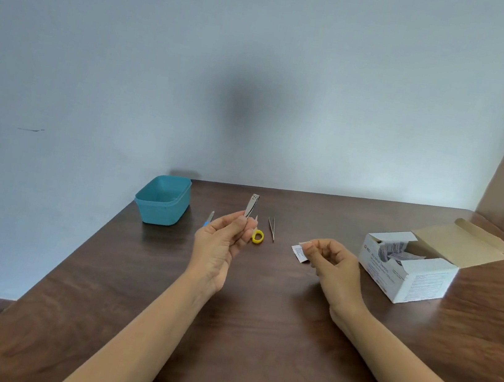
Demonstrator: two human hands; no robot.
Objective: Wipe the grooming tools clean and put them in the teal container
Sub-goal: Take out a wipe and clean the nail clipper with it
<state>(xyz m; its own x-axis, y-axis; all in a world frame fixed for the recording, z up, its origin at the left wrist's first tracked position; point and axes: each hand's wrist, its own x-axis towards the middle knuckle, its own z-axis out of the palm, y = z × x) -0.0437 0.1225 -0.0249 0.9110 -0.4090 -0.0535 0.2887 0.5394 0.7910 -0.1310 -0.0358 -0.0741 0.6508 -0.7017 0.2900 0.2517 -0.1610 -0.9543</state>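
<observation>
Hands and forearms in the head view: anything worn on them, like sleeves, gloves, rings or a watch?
Nothing worn shows. The left hand and right hand are bare, without gloves, and no ring, watch or bracelet is visible. Both forearms are bare down to the frame's bottom edge; no sleeve enters the view.

"BD Alcohol Swabs" on box (407, 277)

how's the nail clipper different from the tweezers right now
The nail clipper is held up off the table in the left hand, nearly upright; the tweezers lie flat on the table, untouched. The clipper looks broader, the tweezers thinner and tapering to a point. Both are silvery metal.
</observation>
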